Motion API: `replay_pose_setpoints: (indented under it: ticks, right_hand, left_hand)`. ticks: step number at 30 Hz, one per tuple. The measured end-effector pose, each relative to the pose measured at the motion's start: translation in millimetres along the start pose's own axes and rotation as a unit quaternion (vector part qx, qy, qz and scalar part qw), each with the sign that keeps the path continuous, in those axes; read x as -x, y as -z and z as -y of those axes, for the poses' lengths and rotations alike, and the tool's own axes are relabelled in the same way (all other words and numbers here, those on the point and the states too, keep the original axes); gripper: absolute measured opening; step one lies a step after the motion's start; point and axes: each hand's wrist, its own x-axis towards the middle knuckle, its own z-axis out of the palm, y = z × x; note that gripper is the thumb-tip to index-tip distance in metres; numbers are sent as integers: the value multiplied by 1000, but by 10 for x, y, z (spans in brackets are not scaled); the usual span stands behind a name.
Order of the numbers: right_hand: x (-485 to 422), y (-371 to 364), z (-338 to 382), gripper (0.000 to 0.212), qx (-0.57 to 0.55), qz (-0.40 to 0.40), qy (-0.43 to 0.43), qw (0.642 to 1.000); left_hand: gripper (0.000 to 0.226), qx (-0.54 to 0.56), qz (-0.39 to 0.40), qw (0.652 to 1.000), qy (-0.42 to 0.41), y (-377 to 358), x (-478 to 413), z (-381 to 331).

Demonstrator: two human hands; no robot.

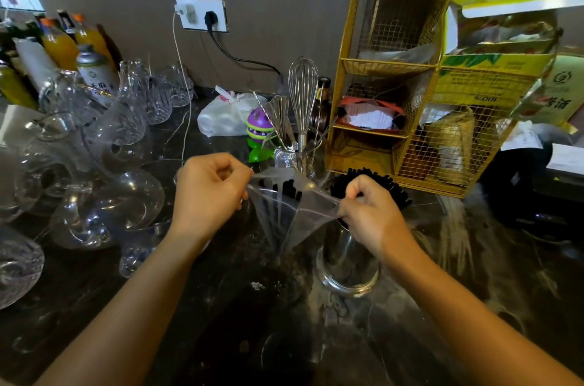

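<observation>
A clear plastic bag of black straws hangs stretched between my two hands above the dark counter. My left hand pinches the bag's left top edge with curled fingers. My right hand pinches its right top edge. The straws' black tips show through the plastic near the bag's mouth. Behind my right hand a metal cup stands on the counter, with a bunch of black straws fanning out of its top.
Many clear glasses and jugs crowd the left side, with bottles behind them. A glass with a whisk and spoons stands in the middle, beside a purple toy. A yellow wire rack fills the right.
</observation>
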Motion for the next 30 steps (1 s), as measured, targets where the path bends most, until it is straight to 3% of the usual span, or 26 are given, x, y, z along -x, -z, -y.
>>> replay_pose_setpoints:
  ticks: [2,4,7,10,13,20,22,24,27,29,30]
  right_hand:
    - [45,17,55,19,-28,64,-31,997]
    - [91,38,136,13,-150,154,-80,973]
    - [24,79,139,70,-293,254,-171,906]
    - [-49,59,149,81,-348,298,-225,860]
    - [-97,31,137,74,-416,324,-217,822]
    - [-185,-39,121,31,-504,333,-212,768]
    - [-192,-16,128,35,-518,352,-190,756]
    - [-188,39,159,40,-509,356,-171,765]
    - [-197,164,219,46,-511,344,-142,775]
    - [-237,251,233,62,-518,328,-128,779]
    - [-258,292,239,70,-517,319,-123,785]
  left_hand:
    - [21,-5,7,1000,-21,12,-65,-83]
    - [19,-28,25,998,-57,31,-126,-191]
    - [21,-89,75,985,-130,35,-173,-356]
    - [18,-123,117,966,-197,5,-180,-466]
    - [34,-126,150,944,-266,-14,-171,-515]
    - [28,-78,258,906,-326,-35,-107,-522]
    - [27,-40,300,902,-307,16,-126,-519]
    - [29,24,293,924,-244,77,-177,-489]
    - [24,167,127,977,-42,53,-341,-312]
    - [9,239,64,962,119,-15,-404,-166]
    - [6,268,91,939,193,-60,-403,-106]
